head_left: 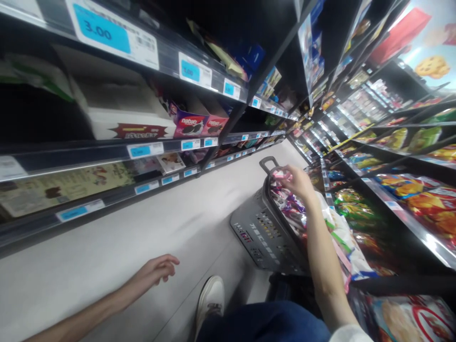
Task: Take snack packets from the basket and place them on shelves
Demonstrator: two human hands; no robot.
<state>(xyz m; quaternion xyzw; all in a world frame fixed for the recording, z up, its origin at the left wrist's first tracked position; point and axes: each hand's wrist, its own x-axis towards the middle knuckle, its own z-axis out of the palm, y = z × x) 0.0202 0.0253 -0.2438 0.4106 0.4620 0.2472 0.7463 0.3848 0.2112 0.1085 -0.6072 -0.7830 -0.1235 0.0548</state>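
Observation:
A grey shopping basket (254,232) with white lettering stands on the floor, filled with small shiny snack packets (290,209) in purple, pink and white. My right hand (295,181) is at its far end, by the raised handle (268,163), with the fingers closed on a pink packet (280,175). My fingers partly cover that packet, and its contents cannot be told. Larger white and green bags (344,237) bulge out beside my right forearm. Over the floor at the lower left hangs my left hand (162,269), fingers loosely bent and apart, holding nothing.
Along the left runs a dark shelf with price tags (145,150), an open white carton (131,124) and nabati boxes (190,121). Bagged snacks fill the right-hand shelves (388,204). My white shoe (211,297) is on the pale floor (142,232), near the basket.

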